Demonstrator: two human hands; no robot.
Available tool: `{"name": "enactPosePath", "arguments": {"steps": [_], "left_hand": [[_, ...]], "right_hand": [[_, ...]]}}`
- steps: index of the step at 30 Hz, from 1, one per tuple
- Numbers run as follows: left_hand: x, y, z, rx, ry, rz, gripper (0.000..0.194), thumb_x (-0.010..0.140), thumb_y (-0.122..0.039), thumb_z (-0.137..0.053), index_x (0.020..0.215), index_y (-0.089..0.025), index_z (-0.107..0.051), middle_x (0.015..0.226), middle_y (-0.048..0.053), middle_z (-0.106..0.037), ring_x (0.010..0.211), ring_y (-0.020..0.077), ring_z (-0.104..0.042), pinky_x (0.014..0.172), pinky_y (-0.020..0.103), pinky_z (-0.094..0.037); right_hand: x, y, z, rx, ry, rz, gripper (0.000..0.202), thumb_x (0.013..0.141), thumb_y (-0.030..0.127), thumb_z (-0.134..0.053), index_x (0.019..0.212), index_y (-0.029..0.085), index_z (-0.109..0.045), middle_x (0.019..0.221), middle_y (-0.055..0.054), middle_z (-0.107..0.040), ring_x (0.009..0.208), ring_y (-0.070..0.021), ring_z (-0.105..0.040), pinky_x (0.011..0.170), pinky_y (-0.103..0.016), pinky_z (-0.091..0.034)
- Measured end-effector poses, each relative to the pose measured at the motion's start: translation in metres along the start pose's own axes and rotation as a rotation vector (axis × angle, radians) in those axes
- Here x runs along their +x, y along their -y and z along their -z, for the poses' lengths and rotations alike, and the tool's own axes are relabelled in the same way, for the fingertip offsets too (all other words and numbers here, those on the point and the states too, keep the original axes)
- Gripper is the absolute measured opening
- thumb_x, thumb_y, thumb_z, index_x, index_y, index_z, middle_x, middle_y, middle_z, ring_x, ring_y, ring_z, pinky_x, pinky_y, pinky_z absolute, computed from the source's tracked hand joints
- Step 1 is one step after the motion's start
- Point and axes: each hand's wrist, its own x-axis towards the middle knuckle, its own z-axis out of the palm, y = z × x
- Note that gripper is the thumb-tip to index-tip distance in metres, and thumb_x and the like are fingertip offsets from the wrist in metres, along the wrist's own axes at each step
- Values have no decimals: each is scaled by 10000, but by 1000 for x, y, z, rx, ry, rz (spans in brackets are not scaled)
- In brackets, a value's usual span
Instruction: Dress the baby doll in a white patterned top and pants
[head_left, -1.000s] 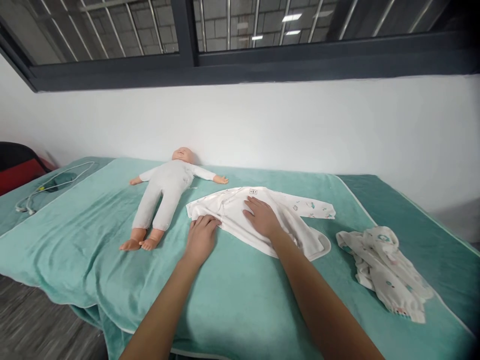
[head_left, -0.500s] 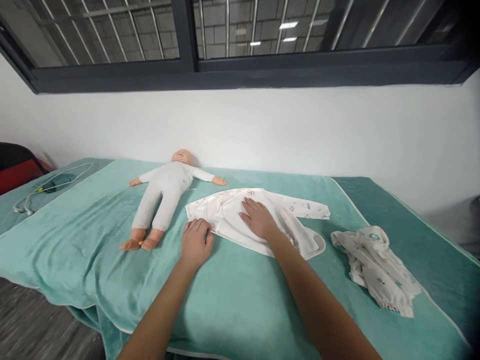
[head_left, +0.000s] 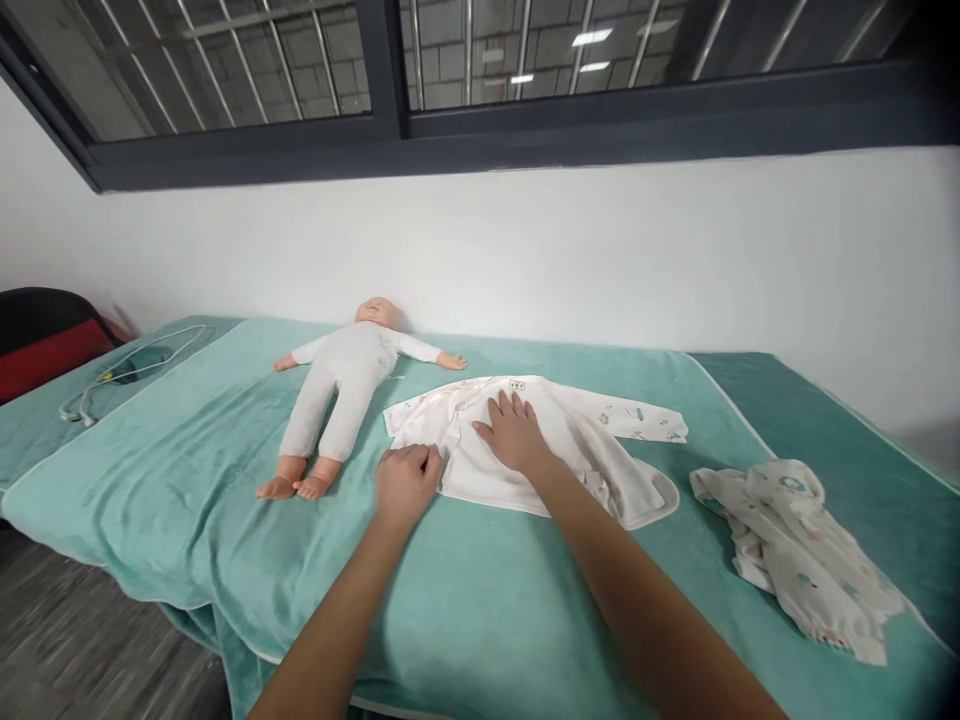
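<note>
1. Far left, well apart from the hands: a black and red padded object (head_left: 49, 345), partly in view.
2. Left of the left hand, farther off: a thin white cable (head_left: 154, 365), lying in a loose loop on green fabric.
3. Beyond and to the left of the left hand: a baby doll with a white cloth body (head_left: 345, 365), face up, head near the white wall (head_left: 562, 250), arms spread, bare feet toward the near side.
4. Left hand (head_left: 407, 480): fingers curled closed, at the near left part of the garment; whether fabric is gripped cannot be determined.
5. Under the right hand and extending to both sides: a white long-sleeved baby top with printed sleeves (head_left: 581, 435), spread on the light green plush cover (head_left: 465, 600); lower right portion rumpled.
6. Right hand (head_left: 514, 435): open, fingers spread, palm down on the top, grasping nothing.
7. Right of the right hand, apart from it: a crumpled white printed garment (head_left: 810, 560), on the same cover.
</note>
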Motion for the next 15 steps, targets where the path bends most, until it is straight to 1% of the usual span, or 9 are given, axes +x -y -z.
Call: {"name": "enactPosePath", "arguments": {"steps": [2,6,8,11,15], "left_hand": [[0,1,-1,6,-19,-4,387,937,-260,-482,559,-196,-536,585,28,-645,589,164,-570,646,319,-310],[-1,2,-4,9,-59,1,379,948,-264,-475,584,-190,-548,595,28,-646,584,152,-560,647,319,-300],[-1,3,-6,4,-65,-2,379,951,-274,-478,588,-189,-545,595,29,-644,576,147,-548,648,319,-293],[-1,4,-7,-10,-72,-7,389,958,-285,-472,586,-189,-531,587,31,-635,565,144,-522,646,318,-285],[-1,6,-7,-60,-70,10,414,972,-294,-455,575,-187,-503,583,28,-617,554,135,-475,629,312,-261]], "right_hand": [[4,11,-4,-2,-12,10,732,1030,529,-232,1530,4,-335,1635,-232,-189,1528,-343,-162,1218,-494,-141],[7,28,-8,11,-21,103,745,1023,526,-250,1535,-11,-316,1642,-211,-180,1531,-318,-160,1226,-439,-140],[9,35,-7,22,-12,109,756,1017,527,-264,1534,-23,-310,1638,-217,-188,1531,-321,-156,1224,-444,-137],[15,43,-5,63,2,61,764,1018,526,-245,1540,-30,-287,1638,-223,-183,1533,-321,-141,1221,-467,-124],[19,47,-5,111,-4,34,752,1022,524,-226,1548,-12,-278,1642,-212,-183,1537,-300,-133,1219,-472,-102]]}}
